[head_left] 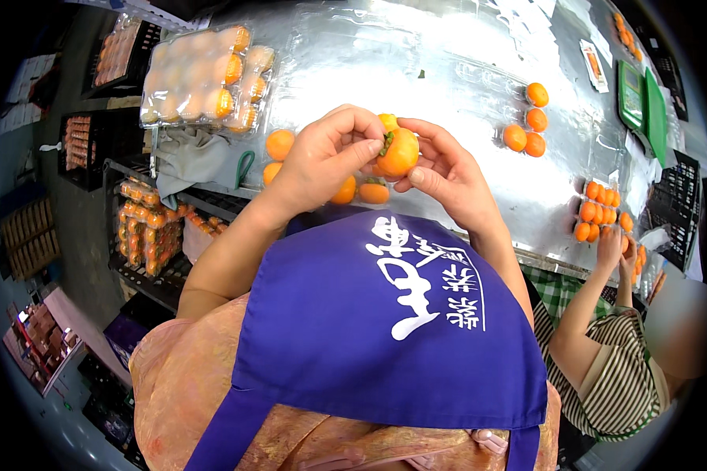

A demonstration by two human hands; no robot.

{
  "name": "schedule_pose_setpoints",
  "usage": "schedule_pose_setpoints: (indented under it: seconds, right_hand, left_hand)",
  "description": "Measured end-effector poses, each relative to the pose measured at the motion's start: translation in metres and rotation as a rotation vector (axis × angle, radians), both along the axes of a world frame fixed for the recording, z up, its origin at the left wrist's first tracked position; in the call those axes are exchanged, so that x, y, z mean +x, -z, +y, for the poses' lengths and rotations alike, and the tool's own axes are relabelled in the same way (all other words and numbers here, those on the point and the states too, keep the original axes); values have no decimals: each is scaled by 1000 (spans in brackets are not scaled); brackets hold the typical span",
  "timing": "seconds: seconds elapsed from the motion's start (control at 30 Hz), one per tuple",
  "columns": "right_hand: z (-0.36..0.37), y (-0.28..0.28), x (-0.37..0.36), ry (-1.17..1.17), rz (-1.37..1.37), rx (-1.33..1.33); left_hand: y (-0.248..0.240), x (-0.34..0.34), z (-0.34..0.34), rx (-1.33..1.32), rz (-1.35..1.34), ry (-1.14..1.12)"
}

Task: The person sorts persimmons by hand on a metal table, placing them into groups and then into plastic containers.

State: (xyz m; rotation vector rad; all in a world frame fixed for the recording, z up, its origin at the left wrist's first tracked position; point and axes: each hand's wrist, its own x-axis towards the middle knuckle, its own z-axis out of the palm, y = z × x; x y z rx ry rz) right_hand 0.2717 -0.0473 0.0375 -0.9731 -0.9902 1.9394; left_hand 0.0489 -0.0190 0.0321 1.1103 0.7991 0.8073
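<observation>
A round yellow-orange persimmon (pixel 401 152) with a green leafy calyx is held up over the front edge of the metal table. My right hand (pixel 453 169) cups it from the right, thumb and fingers round its side. From the left, my left hand (pixel 330 153) pinches the calyx (pixel 387 143) between thumb and forefinger. Below and behind my hands, more persimmons sit on the table, among them one (pixel 280 144) beside my left wrist and another (pixel 374 192) under the held fruit. Part of this group is hidden by my hands.
Clear plastic packs of persimmons (pixel 204 78) are stacked at the left. A grey cloth (pixel 192 161) hangs near them. Several persimmons (pixel 536 119) stand in a clear tray to the right. A green scale (pixel 632 94) is farther right. A co-worker's hand (pixel 609 250) touches packed fruit.
</observation>
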Motion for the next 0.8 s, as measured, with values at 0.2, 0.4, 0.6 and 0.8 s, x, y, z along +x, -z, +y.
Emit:
schedule_pose_setpoints:
  seconds: [0.2, 0.4, 0.6, 0.8]
  right_hand:
    - [-6, 5, 1, 54, 100, -42]
    - [-10, 0, -2, 119, 63, 39]
    - [-9, 1, -3, 163, 26, 155]
    - [-8, 7, -3, 186, 120, 170]
  left_hand:
    - [-2, 11, -6, 157, 40, -18]
    - [-16, 24, -7, 240, 247, -23]
    - [-12, 32, -3, 476, 299, -84]
    - [-7, 32, -2, 503, 254, -98]
